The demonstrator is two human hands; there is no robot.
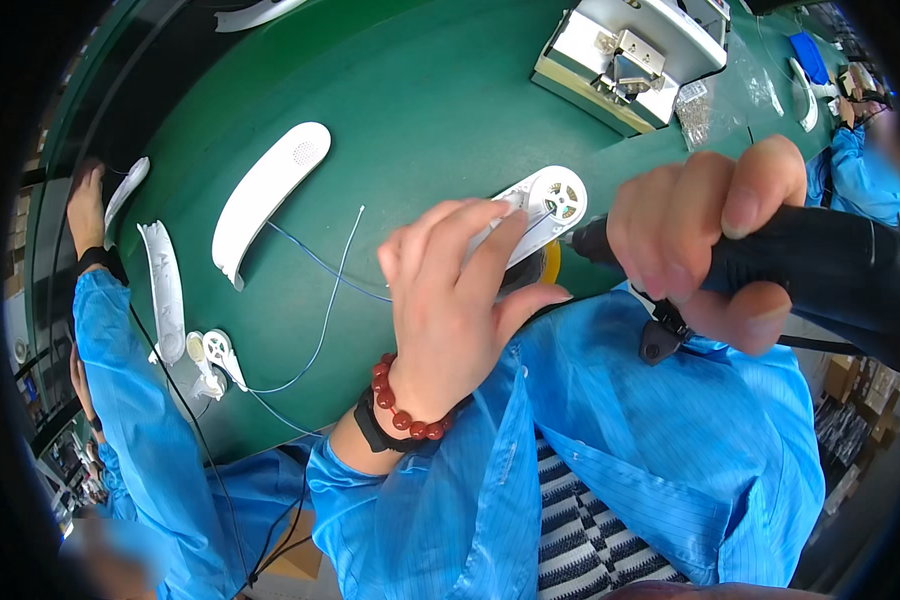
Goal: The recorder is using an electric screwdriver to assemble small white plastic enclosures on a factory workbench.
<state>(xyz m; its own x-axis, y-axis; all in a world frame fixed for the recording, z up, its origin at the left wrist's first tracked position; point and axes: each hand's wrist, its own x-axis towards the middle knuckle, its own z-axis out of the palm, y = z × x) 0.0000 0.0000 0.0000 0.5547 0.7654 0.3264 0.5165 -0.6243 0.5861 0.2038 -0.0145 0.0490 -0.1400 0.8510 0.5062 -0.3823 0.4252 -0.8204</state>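
My left hand lies over a white handset shell, its fingers curled across the top and the thumb on the near side. At the shell's far end, a round white part with a spoked opening shows; the rest is hidden under the hand. Closed around a black electric screwdriver, my right hand holds it nearly level. Its nose points left, just right of the shell, and looks apart from it. Something yellow and round shows partly beneath the shell.
A curved white handset cover lies left on the green table, near a blue-grey cable. Further left are another shell and small round parts. A fixture box and screw bag stand back right. Co-workers' blue sleeves flank.
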